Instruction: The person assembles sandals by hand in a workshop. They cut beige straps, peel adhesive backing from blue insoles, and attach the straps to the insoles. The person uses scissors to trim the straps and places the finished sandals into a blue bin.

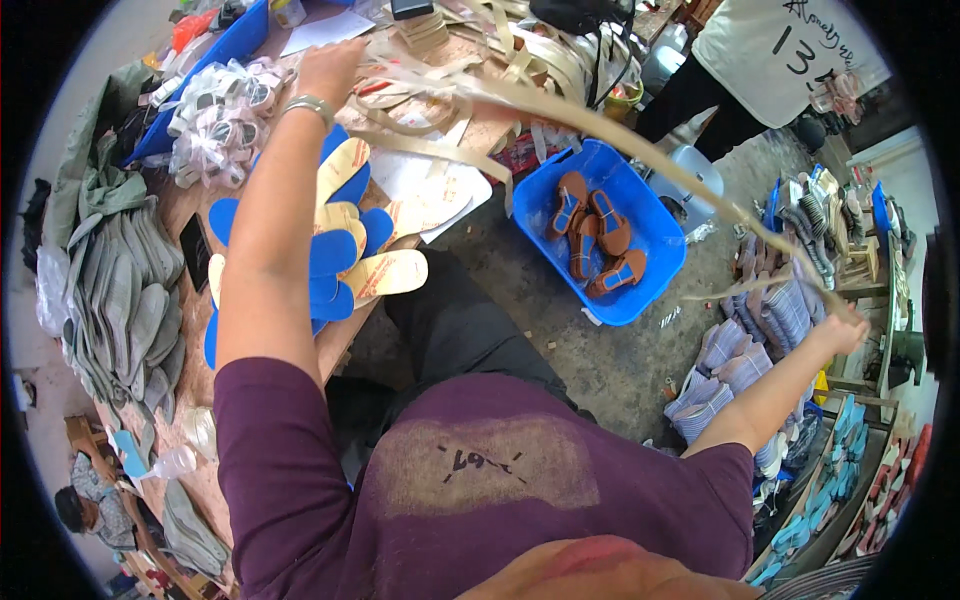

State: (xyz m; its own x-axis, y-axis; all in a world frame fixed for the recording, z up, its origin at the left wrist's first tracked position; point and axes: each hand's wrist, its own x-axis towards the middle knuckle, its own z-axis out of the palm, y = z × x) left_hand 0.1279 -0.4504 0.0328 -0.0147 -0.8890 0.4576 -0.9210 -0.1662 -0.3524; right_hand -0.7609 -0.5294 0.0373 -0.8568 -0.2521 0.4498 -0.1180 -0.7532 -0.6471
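Tan strip: A long, pale band (640, 150) stretches above the blue bin, running from beside the left hand to the right hand.
Right hand: Flung wide to the side, it (845, 330) closes in a grip on the strip's far end.
Left hand: Reaching over the worktable (198, 390), it (333, 70) curls its fingers at the strip's near end; whether they pinch it cannot be told.
Worktable: Blue and cream insoles (390, 275) fan out beneath the left forearm, near bundled grey soles (130, 290); loose strips (545, 65) tangle at the far end.
Blue bin: Brown sandals (612, 235) lie inside the tub (655, 300) on the floor.
Background: A person in a white shirt (755, 55) stands beyond the bin.
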